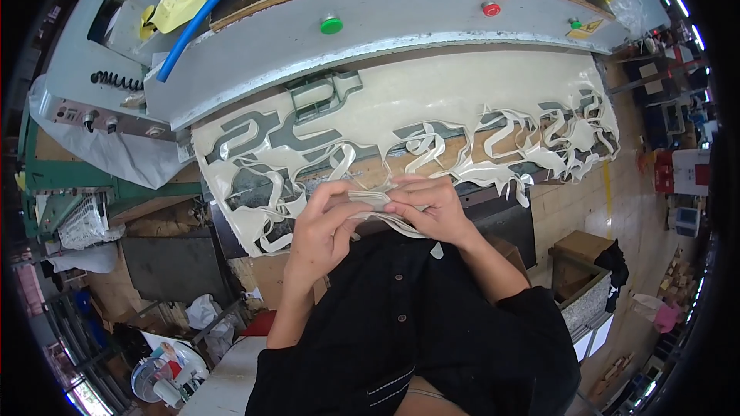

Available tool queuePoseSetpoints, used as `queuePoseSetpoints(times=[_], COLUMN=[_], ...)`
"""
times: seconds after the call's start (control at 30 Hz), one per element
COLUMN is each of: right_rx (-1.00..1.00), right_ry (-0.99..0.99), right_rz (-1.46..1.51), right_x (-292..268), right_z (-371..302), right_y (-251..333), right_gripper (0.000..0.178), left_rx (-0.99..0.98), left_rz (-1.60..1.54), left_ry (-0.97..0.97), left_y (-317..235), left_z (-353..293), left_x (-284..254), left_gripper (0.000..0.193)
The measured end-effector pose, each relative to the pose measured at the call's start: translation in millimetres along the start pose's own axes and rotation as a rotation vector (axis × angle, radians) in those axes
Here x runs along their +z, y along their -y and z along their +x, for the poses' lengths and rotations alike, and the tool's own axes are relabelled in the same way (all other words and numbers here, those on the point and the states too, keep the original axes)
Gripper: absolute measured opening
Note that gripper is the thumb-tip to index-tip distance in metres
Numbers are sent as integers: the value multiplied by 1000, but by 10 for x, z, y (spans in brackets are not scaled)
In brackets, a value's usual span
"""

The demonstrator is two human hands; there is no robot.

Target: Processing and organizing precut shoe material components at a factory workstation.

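Close in front of my body I hold a small stack of cream cut pieces of thin, leather-like sheet. My left hand pinches the stack's left end, thumb and fingers closed on it. On the other end, my right hand grips with its thumb on top. Just beyond the hands lies a large cream sheet with many shapes cut out of it. Loose curling strips hang along its near edge. A small cream scrap rests against the black shirt below my right hand.
Across the far side runs a grey machine beam with a green button and a red button. A blue rod leans over its left part. Cardboard boxes stand on the floor at right, and a white fan sits lower left.
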State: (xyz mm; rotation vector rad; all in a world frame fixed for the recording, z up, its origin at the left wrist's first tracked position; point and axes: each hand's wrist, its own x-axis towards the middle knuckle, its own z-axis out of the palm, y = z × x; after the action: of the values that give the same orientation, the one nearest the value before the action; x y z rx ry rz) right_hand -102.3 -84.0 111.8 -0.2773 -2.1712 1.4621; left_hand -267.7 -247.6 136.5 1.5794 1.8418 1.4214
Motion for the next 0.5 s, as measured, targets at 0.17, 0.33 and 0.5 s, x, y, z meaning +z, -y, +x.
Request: queuePoseSetpoints(times=[0.17, 0.33, 0.5], right_rx=[133, 59, 128], right_ry=[89, 94, 107], right_rz=[58, 91, 213], right_x=[111, 190, 238], right_z=[-66, -111, -246], right_y=[170, 170, 35], right_gripper=[13, 11, 32], left_rx=[-153, -115, -185], left_rz=[-65, -100, -20], left_ry=[-88, -202, -207], left_y=[3, -2, -64], left_z=[-215, -283, -243], left_x=[-30, -16, -1], left_gripper=[21, 23, 29])
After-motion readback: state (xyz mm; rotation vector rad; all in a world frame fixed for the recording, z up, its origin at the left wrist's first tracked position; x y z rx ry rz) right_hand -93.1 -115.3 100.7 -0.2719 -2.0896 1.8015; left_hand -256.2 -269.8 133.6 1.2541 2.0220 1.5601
